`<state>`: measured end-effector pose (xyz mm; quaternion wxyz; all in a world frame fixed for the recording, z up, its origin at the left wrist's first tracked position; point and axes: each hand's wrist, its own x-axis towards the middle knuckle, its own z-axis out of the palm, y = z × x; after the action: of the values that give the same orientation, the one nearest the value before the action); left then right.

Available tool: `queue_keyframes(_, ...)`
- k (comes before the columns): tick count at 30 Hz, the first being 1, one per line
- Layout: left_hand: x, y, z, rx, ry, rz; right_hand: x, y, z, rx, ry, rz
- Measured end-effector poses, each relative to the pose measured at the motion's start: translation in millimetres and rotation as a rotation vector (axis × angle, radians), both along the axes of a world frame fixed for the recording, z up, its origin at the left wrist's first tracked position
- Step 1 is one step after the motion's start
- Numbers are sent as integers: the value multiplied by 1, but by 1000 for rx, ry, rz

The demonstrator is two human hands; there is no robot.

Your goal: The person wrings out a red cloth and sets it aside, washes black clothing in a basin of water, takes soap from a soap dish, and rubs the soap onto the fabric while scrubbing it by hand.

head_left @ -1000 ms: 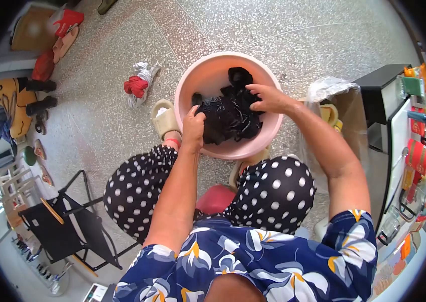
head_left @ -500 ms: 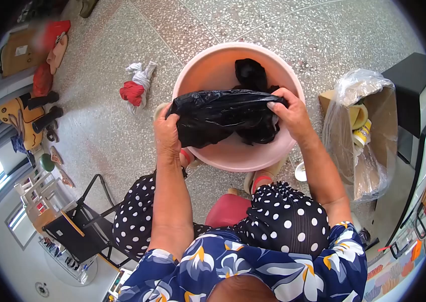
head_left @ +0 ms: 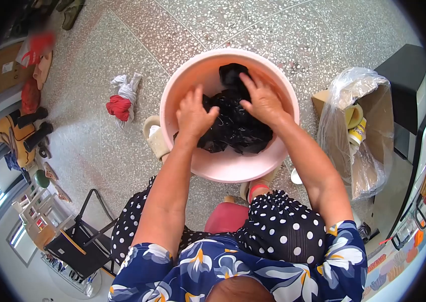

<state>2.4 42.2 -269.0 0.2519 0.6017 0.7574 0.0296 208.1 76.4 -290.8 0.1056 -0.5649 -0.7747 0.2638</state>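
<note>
A large pink basin (head_left: 230, 173) stands on the floor in front of my knees. Inside it lies a crumpled heap of shiny, wet-looking black cloth (head_left: 235, 121); I cannot make out what garment it is. A smaller black bunch (head_left: 233, 75) sits at the basin's far side. Over the left part of the heap is my left hand (head_left: 195, 113), its fingers spread and nothing in them. My right hand (head_left: 263, 100) is above the right part, also with fingers apart, close to the black bunch. Whether the fingertips touch the cloth is hard to tell.
Left of the basin, a red and pale grey cloth bundle (head_left: 122, 103) lies on the speckled floor. To the right stands a cardboard box lined with clear plastic (head_left: 359, 136). A small white lid-like object (head_left: 296, 176) is near the basin. Under me is a pink stool (head_left: 225, 216).
Both hands have let go of the black cloth that was stretched between them. It has dropped into the basin as a heap, and my hands have moved forward over it and opened.
</note>
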Motion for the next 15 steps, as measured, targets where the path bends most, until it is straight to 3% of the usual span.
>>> queue_keyframes(3,12,-13,-22,-248,189,-346,-5,-20,-21,-118,-285,202)
queue_keyframes(5,8,-25,-41,-219,182,-376,-7,-29,-20,-148,-359,240)
queue_keyframes(7,9,-32,-54,-159,185,-422,-9,-37,-25,-351,-426,56)
queue_keyframes(10,15,-36,-71,-147,264,-450,-13,-46,-55,-287,-427,-4)
queue_keyframes(15,10,-18,-87,-314,97,-380,-14,-16,-62,-586,-355,26)
